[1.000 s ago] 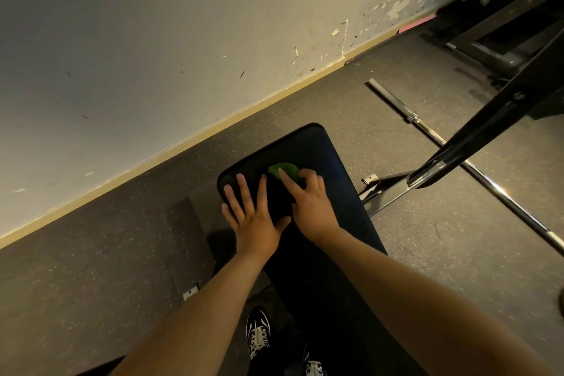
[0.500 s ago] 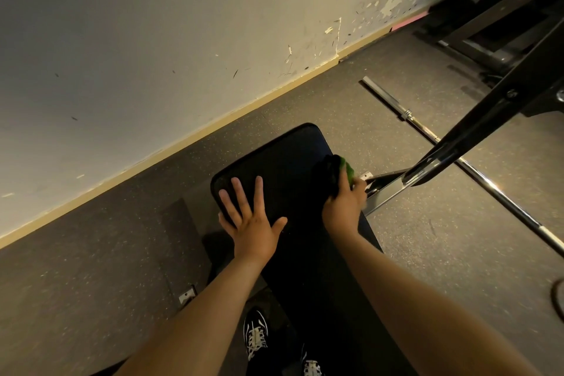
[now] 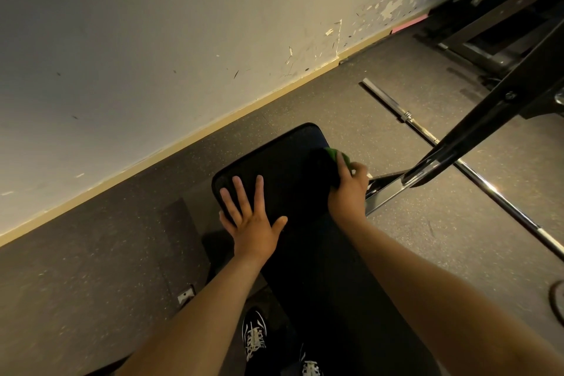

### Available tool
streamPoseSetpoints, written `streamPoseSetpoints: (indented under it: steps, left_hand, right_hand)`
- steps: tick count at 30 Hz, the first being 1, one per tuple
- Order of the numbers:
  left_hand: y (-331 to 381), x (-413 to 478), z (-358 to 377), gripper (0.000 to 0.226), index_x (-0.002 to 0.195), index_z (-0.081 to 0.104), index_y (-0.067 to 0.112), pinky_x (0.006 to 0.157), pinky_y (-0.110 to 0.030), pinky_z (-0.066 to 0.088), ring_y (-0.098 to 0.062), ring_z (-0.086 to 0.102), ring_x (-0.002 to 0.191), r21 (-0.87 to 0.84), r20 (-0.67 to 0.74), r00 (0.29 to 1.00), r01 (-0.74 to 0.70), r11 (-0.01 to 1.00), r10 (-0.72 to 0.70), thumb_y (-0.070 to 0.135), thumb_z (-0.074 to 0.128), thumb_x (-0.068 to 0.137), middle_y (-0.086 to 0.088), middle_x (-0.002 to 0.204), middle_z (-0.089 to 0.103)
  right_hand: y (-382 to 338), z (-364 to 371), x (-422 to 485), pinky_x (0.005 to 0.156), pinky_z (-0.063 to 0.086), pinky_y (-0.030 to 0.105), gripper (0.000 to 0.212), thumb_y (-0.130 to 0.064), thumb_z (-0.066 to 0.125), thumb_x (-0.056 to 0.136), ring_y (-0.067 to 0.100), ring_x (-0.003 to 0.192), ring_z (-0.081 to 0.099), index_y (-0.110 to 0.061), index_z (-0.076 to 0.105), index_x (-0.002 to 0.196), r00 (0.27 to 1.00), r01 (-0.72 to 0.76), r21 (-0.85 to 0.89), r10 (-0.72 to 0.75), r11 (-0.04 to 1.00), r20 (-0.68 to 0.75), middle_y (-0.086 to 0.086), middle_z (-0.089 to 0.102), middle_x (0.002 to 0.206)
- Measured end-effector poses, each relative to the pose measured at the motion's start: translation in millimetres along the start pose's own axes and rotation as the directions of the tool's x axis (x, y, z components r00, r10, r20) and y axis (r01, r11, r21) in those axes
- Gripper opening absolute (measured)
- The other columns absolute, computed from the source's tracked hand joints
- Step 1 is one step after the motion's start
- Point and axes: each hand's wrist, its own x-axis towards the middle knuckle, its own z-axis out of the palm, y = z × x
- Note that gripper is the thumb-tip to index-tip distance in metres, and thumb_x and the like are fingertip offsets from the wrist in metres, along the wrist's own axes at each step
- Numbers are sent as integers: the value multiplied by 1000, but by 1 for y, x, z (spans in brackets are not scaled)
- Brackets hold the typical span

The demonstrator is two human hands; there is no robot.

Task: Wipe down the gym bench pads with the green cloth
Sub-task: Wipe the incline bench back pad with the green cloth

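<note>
Black padded vinyl bench pad (image 3: 283,162) at centre, mid-wipe along its three-o'clock edge. Left hand (image 3: 254,224) at seven o'clock, flat, fingers spread, bracing the top. Right hand (image 3: 348,192) curled over that edge, clutching the bunched green cloth (image 3: 339,156) against the pad's side. Next, likely: drag across toward nine o'clock, pressing evenly.
</note>
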Motion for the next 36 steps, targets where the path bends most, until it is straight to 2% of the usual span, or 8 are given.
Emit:
streamPoseSetpoints:
  steps: [6,11,14,16,20,26,32,36]
  left_hand:
    - [0,0,2,104,152,-24,43,114,-61,-13,-29,-51,135,19,-22,1000,7,1000,-7,58,59,92,2,150,-51]
    - [-1,-1,3,98,152,-24,45,117,-65,-11,-28,-51,135,20,-45,999,10,1000,-9,36,57,98,3,149,-52]
    - [-3,-1,3,98,154,-19,42,114,-59,-14,-28,-50,136,21,-51,999,-17,1000,18,54,56,94,1,152,-48]
    - [-6,-2,4,98,156,-16,40,115,-59,-11,-29,-48,138,26,-68,997,-31,999,33,59,56,93,0,155,-45]
    - [-13,-6,7,94,158,-8,38,118,-58,-5,-27,-41,143,25,-123,990,-71,997,74,56,58,93,2,159,-38]
    - [-20,-23,14,88,158,-8,37,121,-55,10,-26,-37,146,36,-125,989,-73,997,77,45,55,98,3,161,-35]
    - [-27,-26,13,94,158,-9,31,123,-56,12,-27,-38,145,70,-109,988,-106,992,113,27,61,95,2,160,-36]
    - [-39,-30,13,90,160,-2,29,123,-55,16,-25,-34,147,70,-121,977,-170,983,177,36,61,96,2,163,-30]
  right_hand:
    - [-29,23,-31,115,29,40,77,-14,57,95,28,138,20,-30,16,158,997,-18,39,16,999,71,7,18,151]
    - [-39,40,-64,107,35,30,65,-45,48,100,19,133,22,-31,20,157,942,249,2,-243,968,230,1,19,149]
    - [-33,28,-53,95,51,34,55,-31,47,101,19,126,35,-28,30,154,921,362,-85,-342,928,184,3,29,142]
    - [-24,16,-35,98,48,31,55,-20,48,100,19,125,37,-27,33,153,949,309,-79,-302,948,90,4,30,141]
    - [-6,-2,-3,98,37,25,51,-10,44,102,20,122,40,-26,38,150,999,-5,72,8,997,-40,7,35,138]
    - [-25,25,-38,101,30,25,47,-7,45,101,22,128,38,-24,47,145,999,-40,81,41,996,-13,3,39,139]
    - [-53,52,-90,102,37,23,52,-21,49,101,16,131,35,-29,36,151,956,231,39,-234,972,175,0,33,146]
    - [-37,45,-81,104,46,35,59,-21,53,99,23,130,35,-25,31,154,903,392,-114,-358,913,238,7,29,146]
